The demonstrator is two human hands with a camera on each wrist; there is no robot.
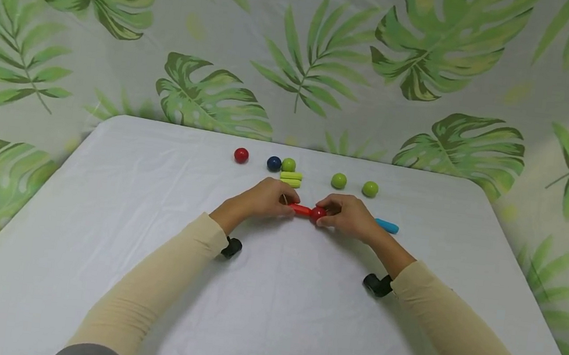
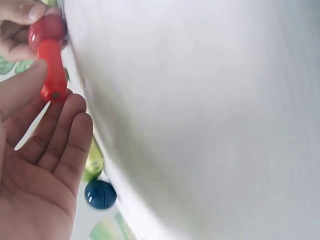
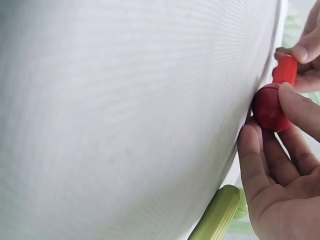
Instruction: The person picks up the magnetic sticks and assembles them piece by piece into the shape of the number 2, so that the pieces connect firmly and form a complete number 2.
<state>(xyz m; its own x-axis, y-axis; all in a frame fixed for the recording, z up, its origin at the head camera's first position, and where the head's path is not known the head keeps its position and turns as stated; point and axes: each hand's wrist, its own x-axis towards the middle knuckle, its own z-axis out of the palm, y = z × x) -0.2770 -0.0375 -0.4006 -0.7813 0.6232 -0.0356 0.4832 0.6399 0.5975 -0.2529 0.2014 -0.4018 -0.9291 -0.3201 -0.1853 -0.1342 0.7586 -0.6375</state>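
Over the middle of the table, both hands meet at a red stick (image 1: 300, 210) and a red ball (image 1: 317, 214) set against its end. My left hand (image 1: 269, 197) pinches the stick between thumb and fingertips. The stick's free end, with a small dark hole, shows in the left wrist view. With thumb and fingers my right hand (image 1: 348, 215) grips the red ball (image 3: 270, 107), which has a groove line around it. A blue stick (image 1: 387, 225) lies just beyond the right hand. In the right wrist view a yellow-green stick (image 3: 216, 215) lies below that hand.
Behind the hands lie yellow-green sticks (image 1: 291, 176) side by side. Along the back are another red ball (image 1: 241, 155), a dark blue ball (image 1: 273, 164) and green balls (image 1: 339, 181), one touching the blue ball. A leaf-print cloth (image 1: 308, 57) hangs behind the white table (image 1: 268, 316).
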